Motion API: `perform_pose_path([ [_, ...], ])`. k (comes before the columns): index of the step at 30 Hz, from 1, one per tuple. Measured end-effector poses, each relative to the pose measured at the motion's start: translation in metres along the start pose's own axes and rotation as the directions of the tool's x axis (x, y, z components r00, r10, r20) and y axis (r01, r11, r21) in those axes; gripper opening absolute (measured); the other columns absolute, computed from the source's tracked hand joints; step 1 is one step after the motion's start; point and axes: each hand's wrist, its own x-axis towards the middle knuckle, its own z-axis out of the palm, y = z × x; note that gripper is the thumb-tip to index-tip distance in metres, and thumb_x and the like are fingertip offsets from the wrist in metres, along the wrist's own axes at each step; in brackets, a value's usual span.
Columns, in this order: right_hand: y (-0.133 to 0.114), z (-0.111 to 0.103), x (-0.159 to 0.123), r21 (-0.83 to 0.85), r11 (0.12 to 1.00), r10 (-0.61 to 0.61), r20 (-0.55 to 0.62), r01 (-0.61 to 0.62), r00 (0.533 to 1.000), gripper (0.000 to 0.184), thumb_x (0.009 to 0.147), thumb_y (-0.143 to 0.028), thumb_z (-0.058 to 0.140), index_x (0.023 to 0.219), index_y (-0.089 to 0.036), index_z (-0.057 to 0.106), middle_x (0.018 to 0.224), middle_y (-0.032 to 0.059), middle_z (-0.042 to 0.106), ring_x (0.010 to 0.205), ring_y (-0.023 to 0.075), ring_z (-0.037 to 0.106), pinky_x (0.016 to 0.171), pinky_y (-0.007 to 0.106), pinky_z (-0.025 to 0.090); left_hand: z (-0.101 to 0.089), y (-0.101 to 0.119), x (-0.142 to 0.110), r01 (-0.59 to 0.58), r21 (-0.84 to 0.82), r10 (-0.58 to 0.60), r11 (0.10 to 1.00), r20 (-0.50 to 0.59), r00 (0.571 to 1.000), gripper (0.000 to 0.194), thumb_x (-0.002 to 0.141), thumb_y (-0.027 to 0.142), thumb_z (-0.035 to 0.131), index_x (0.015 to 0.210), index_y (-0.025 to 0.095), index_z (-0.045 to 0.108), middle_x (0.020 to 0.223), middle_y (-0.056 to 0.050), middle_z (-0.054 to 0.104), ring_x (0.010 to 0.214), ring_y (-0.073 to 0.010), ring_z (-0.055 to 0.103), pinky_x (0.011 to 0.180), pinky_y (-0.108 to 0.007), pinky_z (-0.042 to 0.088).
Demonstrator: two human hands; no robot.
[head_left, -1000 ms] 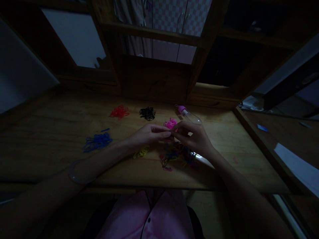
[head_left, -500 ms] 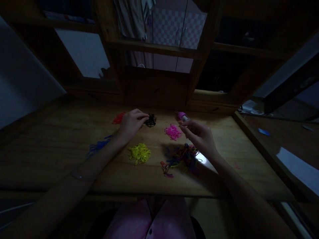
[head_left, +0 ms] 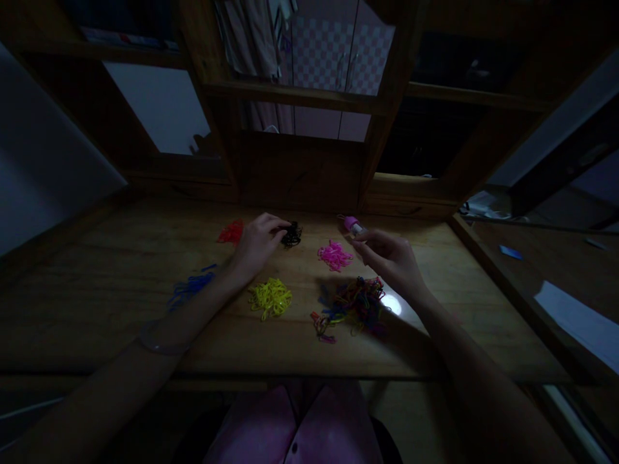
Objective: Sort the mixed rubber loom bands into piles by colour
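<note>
On the table [head_left: 217,354], nearest, lay a mixed tangle of small bands [head_left: 360,301], with a yellow pile [head_left: 271,298] to its left and a pink pile [head_left: 335,256] beyond. The fingers of the right hand [head_left: 394,259] were nearly pinched; those of the left hand [head_left: 256,241] were close together at the edge of the black pile [head_left: 292,236]. Whether either held a band could not be told. A light fingertip pinch seemed best, to avoid scattering the rest. Farther off, a pink-capped bottle [head_left: 353,224] lay partly hidden, contents unclear.

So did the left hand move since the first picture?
Yes. Measured against the pink pile, the left hand has gone left and forward: it was right by that pile, and now it's at the black pile.
</note>
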Motion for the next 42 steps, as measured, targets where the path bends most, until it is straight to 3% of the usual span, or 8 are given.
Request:
perform_pose_path([
  [5, -0.005, -0.007, 0.002, -0.148, 0.985, -0.064, 0.158, 0.088, 0.985, 0.022, 0.089, -0.036, 0.063, 0.09, -0.015, 0.071, 0.078, 0.0036, 0.066, 0.066, 0.0127, 0.055, 0.059, 0.026, 0.04, 0.005, 0.03, -0.012, -0.146, -0.233, 0.195, 0.962, 0.204, 0.959, 0.019, 0.09, 0.031, 0.061, 0.1, 0.021, 0.073, 0.099, -0.005, 0.065, 0.092, -0.0167, 0.062, 0.083, -0.03, 0.049],
  [9, -0.007, -0.007, 0.001, -0.219, 0.951, -0.153, 0.284, 0.219, 0.947, 0.011, 0.088, -0.025, 0.064, 0.087, -0.017, 0.072, 0.079, 0.0023, 0.066, 0.074, 0.0142, 0.056, 0.068, 0.027, 0.042, 0.01, 0.042, -0.023, -0.222, -0.463, 0.449, 0.858, 0.466, 0.763, 0.016, 0.088, 0.033, 0.066, 0.095, 0.021, 0.074, 0.095, -0.004, 0.066, 0.091, -0.0161, 0.061, 0.081, -0.028, 0.047],
  [11, -0.005, -0.008, 0.001, -0.201, 0.944, -0.177, 0.355, 0.26, 0.918, 0.007, 0.086, -0.02, 0.065, 0.089, -0.018, 0.071, 0.081, 0.0018, 0.066, 0.076, 0.0145, 0.057, 0.07, 0.027, 0.043, 0.01, 0.045, -0.026, -0.235, -0.515, 0.513, 0.824, 0.502, 0.696, 0.014, 0.088, 0.032, 0.067, 0.095, 0.021, 0.074, 0.094, -0.004, 0.067, 0.092, -0.0163, 0.06, 0.083, -0.029, 0.046],
  [18, -0.001, -0.014, -0.001, -0.192, 0.939, -0.111, 0.617, 0.285, 0.779, 0.011, 0.083, -0.013, 0.068, 0.092, -0.018, 0.071, 0.094, 0.0048, 0.068, 0.085, 0.0168, 0.061, 0.077, 0.028, 0.046, 0.008, 0.056, -0.03, -0.212, -0.544, 0.544, 0.812, 0.571, 0.615, 0.02, 0.079, 0.034, 0.076, 0.095, 0.022, 0.073, 0.099, -0.004, 0.062, 0.097, -0.0183, 0.057, 0.085, -0.029, 0.044],
  [26, -0.001, -0.007, -0.003, -0.22, 0.92, -0.084, 0.698, 0.325, 0.712, 0.015, 0.08, -0.01, 0.069, 0.093, -0.018, 0.073, 0.092, 0.0045, 0.068, 0.09, 0.0172, 0.06, 0.081, 0.027, 0.044, 0.008, 0.057, -0.034, -0.211, -0.513, 0.528, 0.832, 0.615, 0.585, 0.022, 0.077, 0.039, 0.078, 0.089, 0.022, 0.072, 0.099, -0.003, 0.059, 0.099, -0.0186, 0.054, 0.085, -0.028, 0.043],
  [34, 0.0, -0.005, -0.002, -0.223, 0.934, -0.051, 0.691, 0.279, 0.721, 0.015, 0.076, -0.007, 0.069, 0.088, -0.016, 0.07, 0.089, 0.0029, 0.063, 0.082, 0.0149, 0.057, 0.073, 0.025, 0.044, 0.01, 0.059, -0.035, -0.295, -0.488, 0.558, 0.822, 0.583, 0.591, 0.022, 0.079, 0.041, 0.076, 0.085, 0.021, 0.07, 0.094, -0.003, 0.059, 0.094, -0.0181, 0.054, 0.082, -0.028, 0.042],
  [38, -0.001, -0.009, -0.001, -0.2, 0.956, -0.035, 0.651, 0.216, 0.758, 0.01, 0.08, -0.015, 0.069, 0.09, -0.016, 0.068, 0.092, 0.0034, 0.064, 0.081, 0.0148, 0.059, 0.072, 0.026, 0.045, 0.01, 0.06, -0.034, -0.333, -0.46, 0.556, 0.823, 0.534, 0.636, 0.021, 0.081, 0.039, 0.074, 0.083, 0.019, 0.068, 0.093, -0.004, 0.06, 0.092, -0.0179, 0.055, 0.081, -0.028, 0.043],
  [42, -0.005, -0.01, -0.001, -0.181, 0.959, -0.065, 0.613, 0.22, 0.787, 0.01, 0.083, -0.027, 0.071, 0.085, -0.017, 0.067, 0.089, 0.0029, 0.066, 0.081, 0.0151, 0.059, 0.075, 0.027, 0.046, 0.009, 0.06, -0.03, -0.379, -0.417, 0.541, 0.826, 0.402, 0.739, 0.02, 0.083, 0.038, 0.072, 0.088, 0.019, 0.068, 0.093, -0.004, 0.063, 0.093, -0.0185, 0.056, 0.085, -0.031, 0.043],
])
